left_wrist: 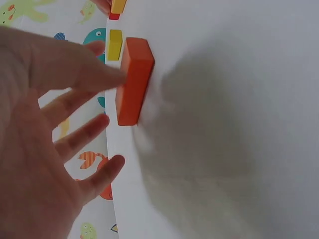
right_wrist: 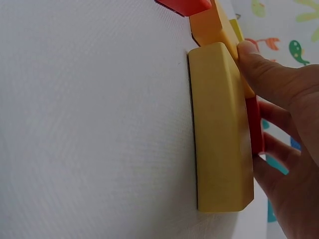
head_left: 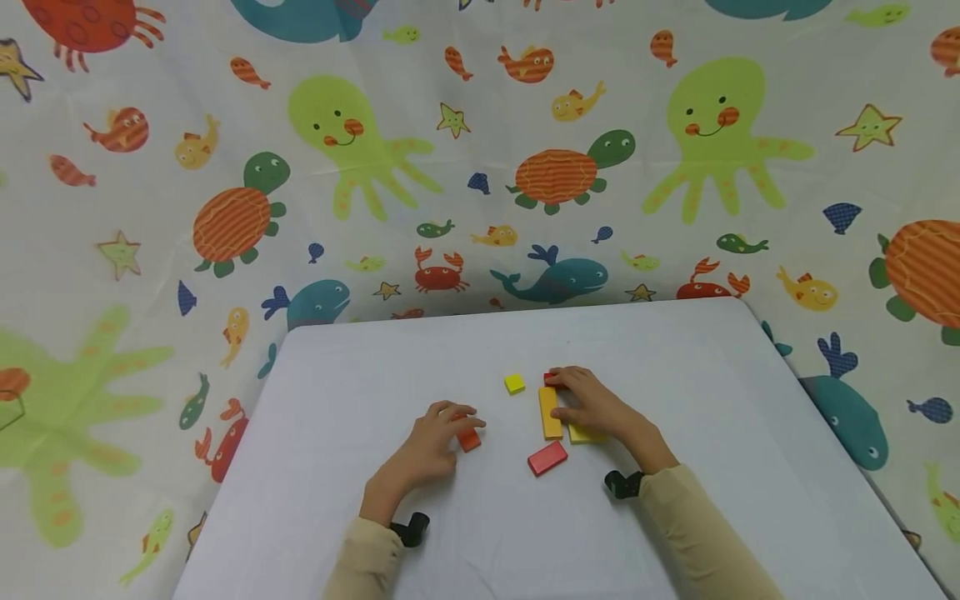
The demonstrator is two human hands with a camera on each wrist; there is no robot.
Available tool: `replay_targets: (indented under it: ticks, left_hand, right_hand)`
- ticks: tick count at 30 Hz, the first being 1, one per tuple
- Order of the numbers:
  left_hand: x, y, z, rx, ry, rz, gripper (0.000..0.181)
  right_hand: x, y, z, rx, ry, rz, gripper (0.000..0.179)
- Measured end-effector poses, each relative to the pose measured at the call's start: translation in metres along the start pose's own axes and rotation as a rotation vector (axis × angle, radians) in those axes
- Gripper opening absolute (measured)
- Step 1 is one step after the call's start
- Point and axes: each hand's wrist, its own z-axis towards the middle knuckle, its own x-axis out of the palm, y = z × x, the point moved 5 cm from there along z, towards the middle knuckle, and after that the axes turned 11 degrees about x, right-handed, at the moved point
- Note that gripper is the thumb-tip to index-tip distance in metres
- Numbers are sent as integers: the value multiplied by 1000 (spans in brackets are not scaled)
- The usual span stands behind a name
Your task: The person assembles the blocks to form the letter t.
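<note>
My left hand (head_left: 437, 435) reaches over an orange block (left_wrist: 134, 82), fingers spread and the thumb overlapping the block in the left wrist view. My right hand (head_left: 596, 407) curls its fingers round a small red block (right_wrist: 254, 124). Its thumb lies along an orange-yellow block (head_left: 551, 414), whose far end meets the red one. Beneath that hand lies a long yellow block (right_wrist: 219, 129), partly hidden from the head view. Nearer to me is a light red block (head_left: 547, 458). A small bright yellow block (head_left: 514, 384) sits between the hands, farther back.
A white table (head_left: 360, 367) carries all the blocks. Behind it and at its sides hangs a cloth (head_left: 480, 108) printed with sea animals. Each wrist wears a small black camera, seen by the left cuff (head_left: 411, 530) and the right cuff (head_left: 624, 485).
</note>
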Motion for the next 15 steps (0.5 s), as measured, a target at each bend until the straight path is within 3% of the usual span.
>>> replay_targets:
  ticks: [6, 15]
  left_hand:
    - [-1, 4, 3, 37, 22, -8, 50]
    - [-1, 10, 8, 79, -24, 75, 35]
  right_hand:
    - [-1, 0, 0, 4, 2, 1, 62]
    - [-1, 2, 0, 14, 4, 9, 63]
